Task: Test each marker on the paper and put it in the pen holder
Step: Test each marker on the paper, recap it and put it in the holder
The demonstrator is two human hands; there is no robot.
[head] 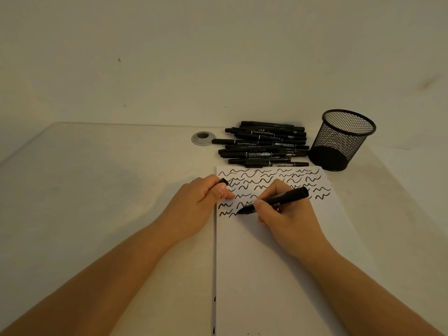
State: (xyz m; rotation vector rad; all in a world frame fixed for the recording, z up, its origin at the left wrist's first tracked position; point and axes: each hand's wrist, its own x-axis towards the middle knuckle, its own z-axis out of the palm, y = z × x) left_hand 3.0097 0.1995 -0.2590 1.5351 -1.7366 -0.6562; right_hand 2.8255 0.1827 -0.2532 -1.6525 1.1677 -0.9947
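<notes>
My right hand [288, 221] grips a black marker [286, 198], uncapped, its tip touching the white paper [266, 275] at the end of a wavy black line. My left hand [194, 207] rests on the paper's left edge and holds the marker's black cap [224, 181] between thumb and fingers. Several rows of black squiggles cover the paper's top part. A pile of several black markers [264, 144] lies just beyond the paper. The black mesh pen holder [341, 139] stands upright to the right of the pile, with no markers showing inside it.
A round metal cable grommet [203, 138] is set in the desk left of the marker pile. The pale desk meets a plain wall right behind the pile and holder. Small ink marks dot the paper's lower left edge.
</notes>
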